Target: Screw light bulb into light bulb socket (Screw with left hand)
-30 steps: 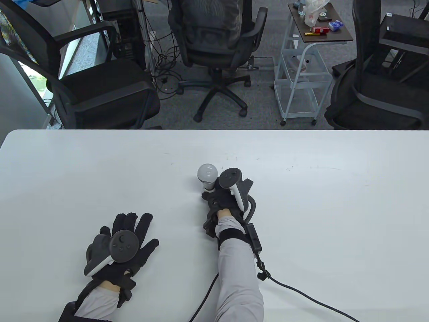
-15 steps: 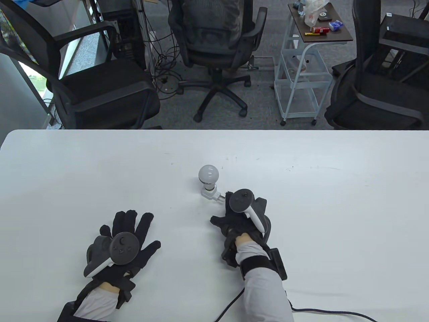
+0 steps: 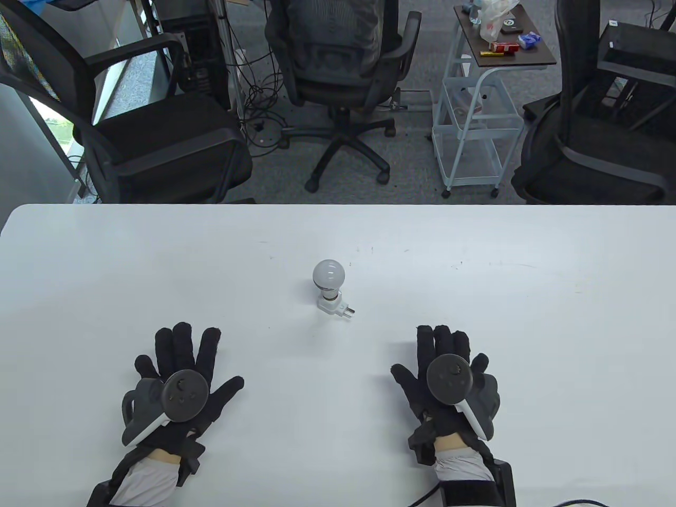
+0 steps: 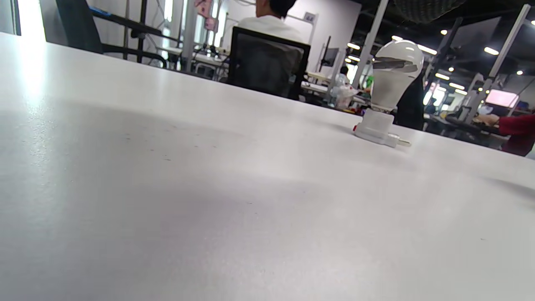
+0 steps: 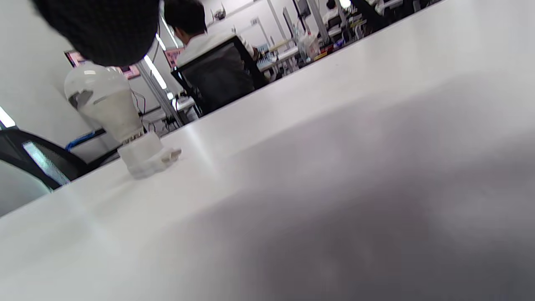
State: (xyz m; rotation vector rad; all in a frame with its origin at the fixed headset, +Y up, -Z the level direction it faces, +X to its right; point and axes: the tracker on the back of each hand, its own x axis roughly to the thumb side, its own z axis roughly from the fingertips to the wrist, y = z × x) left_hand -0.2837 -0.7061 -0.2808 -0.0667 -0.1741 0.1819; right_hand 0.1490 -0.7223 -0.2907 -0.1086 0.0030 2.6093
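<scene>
A white light bulb (image 3: pixel 328 274) stands upright in a white plug-in socket (image 3: pixel 332 306) at the middle of the white table (image 3: pixel 105 264). Bulb and socket also show in the left wrist view (image 4: pixel 391 85) and the right wrist view (image 5: pixel 106 106). My left hand (image 3: pixel 182 364) rests flat on the table, fingers spread, near the front left, well apart from the bulb. My right hand (image 3: pixel 446 359) rests flat with fingers spread at the front right, also apart from it. Neither hand holds anything.
Office chairs (image 3: pixel 338 68) and a small white cart (image 3: pixel 478 105) stand on the floor beyond the table's far edge. A black cable (image 3: pixel 575 501) runs from my right wrist along the table's front edge.
My right hand let go of the socket and drew back toward the front right, now lying flat. My left hand shifted slightly left and flattened. The bulb and socket stand alone.
</scene>
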